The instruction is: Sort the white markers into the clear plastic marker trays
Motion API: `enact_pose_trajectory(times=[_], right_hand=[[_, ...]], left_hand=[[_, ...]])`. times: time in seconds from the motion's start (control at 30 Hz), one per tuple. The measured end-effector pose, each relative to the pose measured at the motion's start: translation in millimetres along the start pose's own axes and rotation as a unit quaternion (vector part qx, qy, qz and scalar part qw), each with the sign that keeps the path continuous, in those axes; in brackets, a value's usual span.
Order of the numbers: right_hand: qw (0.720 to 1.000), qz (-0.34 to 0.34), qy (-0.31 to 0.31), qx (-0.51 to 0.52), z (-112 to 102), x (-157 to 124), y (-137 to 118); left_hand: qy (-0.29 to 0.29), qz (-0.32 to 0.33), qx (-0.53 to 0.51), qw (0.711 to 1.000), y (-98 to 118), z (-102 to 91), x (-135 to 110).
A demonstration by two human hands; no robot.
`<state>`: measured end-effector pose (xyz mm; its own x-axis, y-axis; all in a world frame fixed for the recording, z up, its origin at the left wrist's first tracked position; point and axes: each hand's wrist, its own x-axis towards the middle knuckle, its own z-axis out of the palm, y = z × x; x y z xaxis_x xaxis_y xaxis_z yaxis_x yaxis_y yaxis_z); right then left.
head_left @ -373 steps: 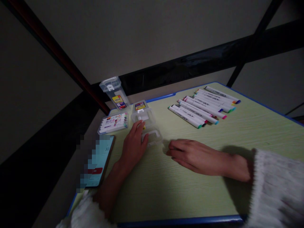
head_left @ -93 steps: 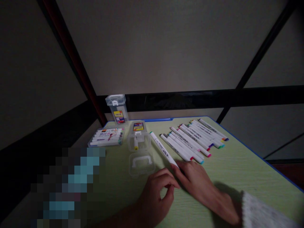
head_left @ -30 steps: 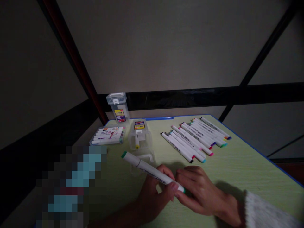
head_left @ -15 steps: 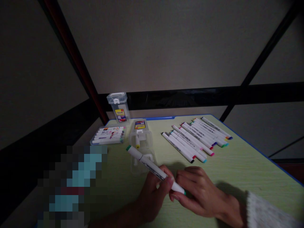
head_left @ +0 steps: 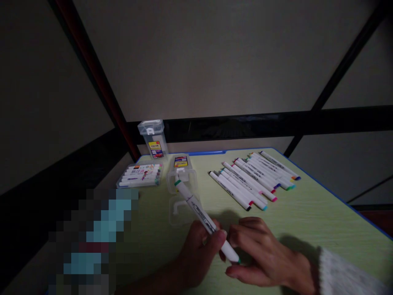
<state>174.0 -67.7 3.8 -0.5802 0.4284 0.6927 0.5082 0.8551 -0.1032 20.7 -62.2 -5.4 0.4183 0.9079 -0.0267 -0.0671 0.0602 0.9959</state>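
Note:
A white marker [head_left: 196, 209] with green ends slants across the middle of the view, its upper end in front of an open clear plastic case [head_left: 170, 180]. My left hand [head_left: 204, 246] is closed around the lower half of the marker, thumb on top. Just right of the marker's lower end is my right hand [head_left: 260, 254], its thumb and curled fingers apart with the end between them. Whether the right thumb touches the marker is hard to tell. Farther right, a row of white markers [head_left: 250, 180] with coloured ends lies on the table [head_left: 307, 229].
A tall clear box [head_left: 153, 139] with a yellow label stands at the back left. In front of it lies a flat case of markers [head_left: 139, 175]. A blue strip [head_left: 208, 153] runs along the table's back edge. The lower left is pixelated.
The marker has turned steeper; its upper end has moved right and up, its lower end down. My right thumb has dropped lower, away from my right fingers.

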Motion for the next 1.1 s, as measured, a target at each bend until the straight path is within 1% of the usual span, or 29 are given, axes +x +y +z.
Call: enact_pose_trajectory(times=[0.07,0.17,0.2,0.23,0.4,0.53,0.6,0.77,0.97,1.1], right_hand=[[1.000,-0.015,0.016,-0.006,-0.6,-0.5,0.5],[0.999,-0.029,0.033,-0.022,-1.4,-0.8,0.9],[0.999,-0.031,0.035,-0.026,-1.5,-0.8,0.9],[0.999,-0.031,0.034,-0.029,-1.5,-0.9,1.0],[0.999,-0.031,0.006,-0.034,-1.4,-0.5,1.6],[0.997,-0.053,0.012,-0.047,-2.2,0.0,1.8],[0.997,-0.057,0.017,-0.056,-2.7,0.1,1.4],[0.996,-0.057,0.027,-0.070,-3.6,1.7,1.4],[0.995,-0.061,0.030,-0.073,-3.9,4.1,0.9],[0.995,-0.061,0.027,-0.074,-4.2,3.5,0.0]], left_hand=[[0.027,-0.027,0.000,0.999,1.2,0.1,-1.6],[0.111,-0.049,0.001,0.993,-3.4,-1.1,-3.2],[0.128,-0.054,-0.004,0.990,-6.0,-1.6,-3.3],[0.133,-0.061,-0.012,0.989,-8.6,-2.1,-3.1],[0.127,-0.074,-0.057,0.987,-15.1,-4.8,-0.3],[0.110,-0.096,-0.061,0.987,-13.0,-5.7,2.0],[0.113,-0.103,-0.066,0.986,-12.9,-5.2,2.9],[0.109,-0.095,-0.084,0.986,-17.2,-4.5,6.4],[0.073,-0.072,-0.110,0.989,-21.7,-5.8,9.2],[0.067,-0.071,-0.104,0.990,-21.3,-5.9,9.7]])
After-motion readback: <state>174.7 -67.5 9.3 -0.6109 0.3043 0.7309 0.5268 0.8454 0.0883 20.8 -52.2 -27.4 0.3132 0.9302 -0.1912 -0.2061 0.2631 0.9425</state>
